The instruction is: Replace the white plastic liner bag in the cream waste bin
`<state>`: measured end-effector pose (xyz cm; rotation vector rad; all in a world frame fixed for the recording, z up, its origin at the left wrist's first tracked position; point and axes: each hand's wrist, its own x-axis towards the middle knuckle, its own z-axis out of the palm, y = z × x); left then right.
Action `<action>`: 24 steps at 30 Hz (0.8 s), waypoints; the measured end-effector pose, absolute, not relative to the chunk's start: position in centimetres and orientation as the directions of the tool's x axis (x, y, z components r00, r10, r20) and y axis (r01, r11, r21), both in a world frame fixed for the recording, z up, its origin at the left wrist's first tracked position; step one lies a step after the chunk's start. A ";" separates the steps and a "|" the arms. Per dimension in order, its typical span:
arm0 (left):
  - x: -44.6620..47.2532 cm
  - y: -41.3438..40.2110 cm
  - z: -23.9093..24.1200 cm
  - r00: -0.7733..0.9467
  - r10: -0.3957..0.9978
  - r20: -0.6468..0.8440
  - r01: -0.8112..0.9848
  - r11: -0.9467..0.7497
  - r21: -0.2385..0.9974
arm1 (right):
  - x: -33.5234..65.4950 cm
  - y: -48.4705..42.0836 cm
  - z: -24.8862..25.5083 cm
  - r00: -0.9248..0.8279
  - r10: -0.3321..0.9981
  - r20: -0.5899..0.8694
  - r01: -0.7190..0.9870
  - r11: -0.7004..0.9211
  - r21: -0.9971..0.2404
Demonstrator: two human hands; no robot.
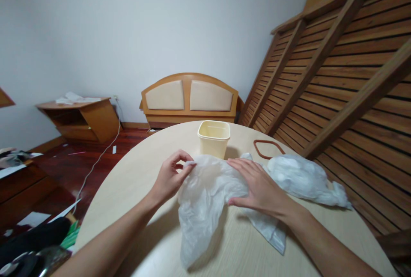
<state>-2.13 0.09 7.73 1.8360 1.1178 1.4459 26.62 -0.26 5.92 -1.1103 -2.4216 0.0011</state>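
Observation:
My left hand [175, 173] pinches the upper left edge of a thin white plastic bag [205, 200] between thumb and fingers. The bag hangs crumpled over the near part of the table, its lower end drooping towards me. My right hand [253, 183] lies against the bag's right side, fingers stretched out and thumb apart. Just behind the bag stands a cream, square-mouthed plastic bin [213, 145], upright, its lower front partly covered by the bag. A flatter piece of white plastic [268, 227] lies below my right wrist.
A filled, knotted white plastic bag [303, 178] rests on the round table [135, 170] at the right. Behind it lies a brown ring-shaped frame [269, 141]. Wooden slats [340, 80] lean along the right side; a headboard [189, 93] stands beyond the table.

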 end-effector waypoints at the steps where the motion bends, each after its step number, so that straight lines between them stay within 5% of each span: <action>1: -1.7 -0.6 7.9 0.139 0.834 0.533 0.267 -0.550 0.791 | 26.0 -0.6 6.2 -0.576 0.683 0.449 0.674 0.708 -0.212; 9: 0.0 -3.7 7.8 0.560 0.526 0.640 0.171 -0.829 0.533 | 23.6 -2.0 5.6 -0.607 0.467 0.643 0.475 0.862 -0.178; 17: -0.1 -3.2 7.4 0.464 0.705 0.536 0.413 -0.708 0.573 | 25.5 -0.6 6.4 -0.252 0.617 0.745 0.691 0.654 -0.308; 24: 0.5 -3.7 6.9 0.481 0.802 0.355 0.500 -0.584 0.640 | 26.4 0.1 6.5 -0.066 0.695 0.716 0.666 0.565 -0.487</action>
